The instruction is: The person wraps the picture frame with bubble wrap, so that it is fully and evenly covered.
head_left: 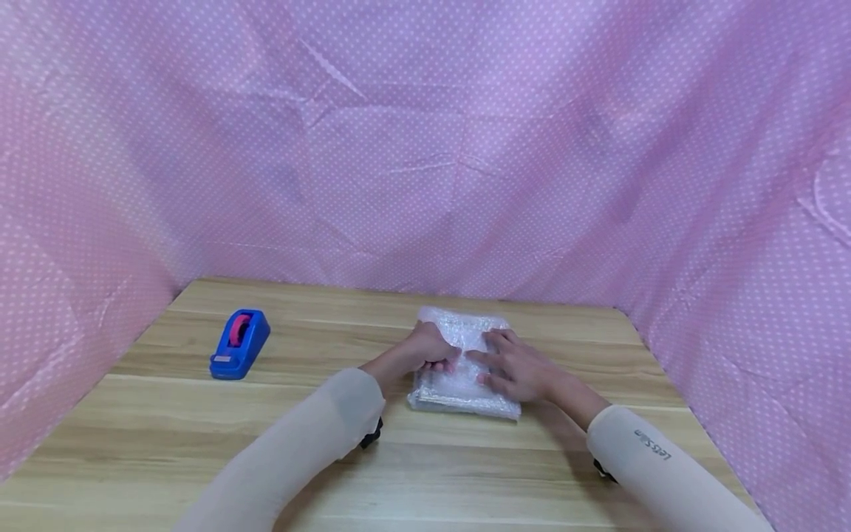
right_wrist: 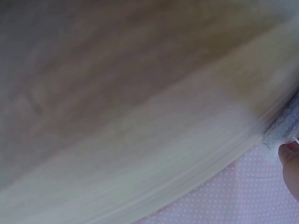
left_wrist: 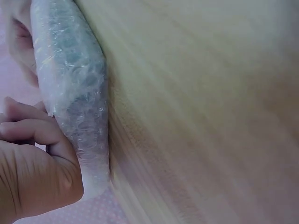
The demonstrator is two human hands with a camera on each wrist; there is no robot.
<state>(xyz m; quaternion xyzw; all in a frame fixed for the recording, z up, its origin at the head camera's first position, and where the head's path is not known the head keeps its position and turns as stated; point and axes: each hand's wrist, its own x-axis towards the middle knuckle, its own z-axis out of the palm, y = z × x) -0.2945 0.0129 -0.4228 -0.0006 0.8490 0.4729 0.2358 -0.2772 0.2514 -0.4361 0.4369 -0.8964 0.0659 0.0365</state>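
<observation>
A flat package in clear bubble wrap (head_left: 452, 395) lies on the wooden table, right of its middle. My left hand (head_left: 431, 346) is on its left part, fingers curled, with the thumb reaching to the middle of the wrap. In the left wrist view the bent fingers (left_wrist: 39, 130) lie against the wrap's upper side; nothing shows held in them. With spread fingers, my right hand (head_left: 521, 367) presses the package's right part. A bit of the right hand (right_wrist: 290, 163) appears at the right wrist view's edge, beside the wrap. What is inside the wrap is hard to make out.
A blue tape dispenser (head_left: 247, 351) with a pink roll core stands on the left of the table (head_left: 319, 340). Pink dotted cloth (head_left: 412, 185) hangs behind the table and along both sides.
</observation>
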